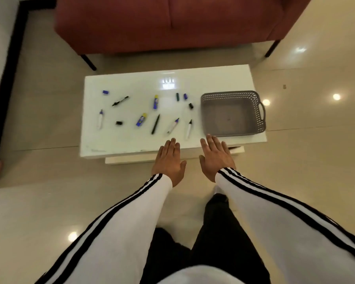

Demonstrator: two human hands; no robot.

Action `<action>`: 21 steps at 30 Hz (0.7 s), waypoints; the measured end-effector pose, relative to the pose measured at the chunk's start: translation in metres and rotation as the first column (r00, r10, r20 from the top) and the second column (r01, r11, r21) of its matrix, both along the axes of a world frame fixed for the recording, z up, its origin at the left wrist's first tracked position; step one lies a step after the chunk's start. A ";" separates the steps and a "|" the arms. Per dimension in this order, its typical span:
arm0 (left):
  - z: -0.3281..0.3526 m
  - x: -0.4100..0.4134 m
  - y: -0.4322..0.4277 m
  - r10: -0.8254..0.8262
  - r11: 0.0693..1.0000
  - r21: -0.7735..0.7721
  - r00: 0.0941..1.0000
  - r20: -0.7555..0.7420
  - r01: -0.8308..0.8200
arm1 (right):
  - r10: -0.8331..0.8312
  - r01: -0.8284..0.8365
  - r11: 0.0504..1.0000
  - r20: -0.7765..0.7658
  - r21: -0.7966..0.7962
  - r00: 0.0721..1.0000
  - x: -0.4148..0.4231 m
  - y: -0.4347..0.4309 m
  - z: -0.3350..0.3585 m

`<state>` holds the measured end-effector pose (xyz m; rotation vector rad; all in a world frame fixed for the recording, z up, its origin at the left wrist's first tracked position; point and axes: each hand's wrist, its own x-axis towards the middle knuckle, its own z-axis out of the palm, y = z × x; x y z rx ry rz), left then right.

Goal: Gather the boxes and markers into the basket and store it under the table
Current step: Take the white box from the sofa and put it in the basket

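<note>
A grey perforated basket with nothing in it stands at the right end of the white low table. Several markers and loose caps lie scattered left of it, among them a white marker, a black marker and another white marker. Two small blue and yellow boxes lie near the middle. My left hand and my right hand hover flat over the table's near edge, palms down, fingers spread, holding nothing.
A red sofa on dark legs stands behind the table. A lower shelf edge shows beneath the tabletop. Glossy beige floor tiles surround the table. My dark trouser legs are below my arms.
</note>
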<state>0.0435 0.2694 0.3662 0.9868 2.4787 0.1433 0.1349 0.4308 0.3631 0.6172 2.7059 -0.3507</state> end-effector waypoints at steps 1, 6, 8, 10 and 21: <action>0.007 -0.001 -0.035 0.019 1.000 0.006 1.000 -0.013 -0.018 | 0.010 -0.010 1.000 -0.016 -0.001 1.000 -0.003 -0.033 0.007; 0.024 -0.008 -0.206 0.211 0.977 -0.011 0.973 -0.093 -0.213 | 0.153 -0.156 0.986 -0.050 -0.056 0.987 -0.025 -0.186 0.027; 0.027 -0.011 -0.260 0.277 0.959 -0.028 0.953 -0.127 -0.282 | 0.224 -0.227 0.972 -0.054 -0.059 0.973 -0.038 -0.234 0.032; 0.026 -0.016 -0.306 0.340 0.936 -0.042 0.927 -0.157 -0.350 | 0.300 -0.303 0.951 -0.053 -0.060 0.952 -0.055 -0.275 0.034; 0.012 -0.129 -0.459 0.552 0.824 -0.039 0.816 -0.170 -0.566 | 0.498 -0.497 0.865 -0.013 -0.063 0.867 -0.211 -0.420 0.004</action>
